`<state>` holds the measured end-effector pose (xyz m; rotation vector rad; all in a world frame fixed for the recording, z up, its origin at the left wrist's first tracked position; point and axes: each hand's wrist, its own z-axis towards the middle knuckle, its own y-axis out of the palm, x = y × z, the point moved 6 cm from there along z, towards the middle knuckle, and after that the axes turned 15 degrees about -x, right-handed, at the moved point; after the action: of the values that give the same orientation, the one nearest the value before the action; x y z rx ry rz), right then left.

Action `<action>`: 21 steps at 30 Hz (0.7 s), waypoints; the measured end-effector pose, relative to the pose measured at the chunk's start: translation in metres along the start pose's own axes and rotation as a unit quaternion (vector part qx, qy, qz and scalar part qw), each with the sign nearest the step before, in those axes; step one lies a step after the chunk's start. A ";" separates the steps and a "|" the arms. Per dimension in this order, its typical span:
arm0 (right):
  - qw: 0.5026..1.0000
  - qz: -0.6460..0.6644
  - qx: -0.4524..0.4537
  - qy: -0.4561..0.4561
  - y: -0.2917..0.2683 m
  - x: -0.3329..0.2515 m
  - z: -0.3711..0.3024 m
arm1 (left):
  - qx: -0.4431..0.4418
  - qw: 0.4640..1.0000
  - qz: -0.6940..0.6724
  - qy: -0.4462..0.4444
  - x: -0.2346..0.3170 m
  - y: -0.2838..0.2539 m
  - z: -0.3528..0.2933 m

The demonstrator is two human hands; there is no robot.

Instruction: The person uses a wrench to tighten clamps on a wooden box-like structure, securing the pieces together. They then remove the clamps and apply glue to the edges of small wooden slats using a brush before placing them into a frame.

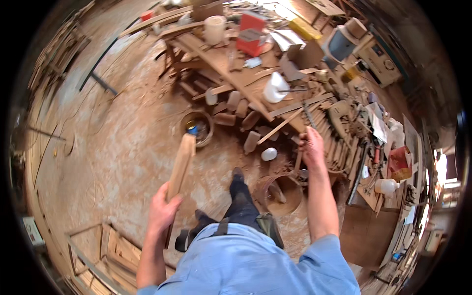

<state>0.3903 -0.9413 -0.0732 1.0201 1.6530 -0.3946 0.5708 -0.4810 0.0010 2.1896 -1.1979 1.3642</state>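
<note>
My left hand [164, 206] is closed around a wooden board [182, 164]. The board stands out ahead of me, its far end over a round bucket [197, 123] on the floor. My right hand [311, 146] is raised near the edge of a cluttered workbench, its fingers curled in; what they hold, if anything, I cannot make out. Close to it on the bench lie a thin wooden stick [280, 126] and an electric power tool [340, 117].
The workbench [223, 71] bears a white jug [276, 88], a red can [251, 33] and wood offcuts. Plastic bottles lie below it. A wide bucket [280, 194] stands right of my feet. A wooden frame [105, 246] is at lower left. Hand tools crowd the right-hand bench.
</note>
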 end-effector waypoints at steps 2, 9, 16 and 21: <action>0.999 0.014 -0.035 -0.008 0.006 -0.006 0.047 | 0.008 0.999 -0.038 0.000 0.009 0.013 0.023; 0.996 0.033 -0.052 0.056 -0.010 -0.015 0.167 | -0.019 0.998 0.044 -0.035 0.072 0.064 0.101; 0.989 0.063 -0.086 0.099 0.013 0.009 0.225 | -0.038 0.994 0.100 -0.033 0.104 0.081 0.139; 0.986 -0.116 -0.119 -0.007 0.032 -0.040 0.214 | -0.037 0.990 0.130 -0.038 0.114 0.083 0.154</action>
<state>0.5490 -1.0903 -0.1025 0.6500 1.7637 -0.3458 0.6215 -0.6836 0.0054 2.1095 -1.5828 1.3150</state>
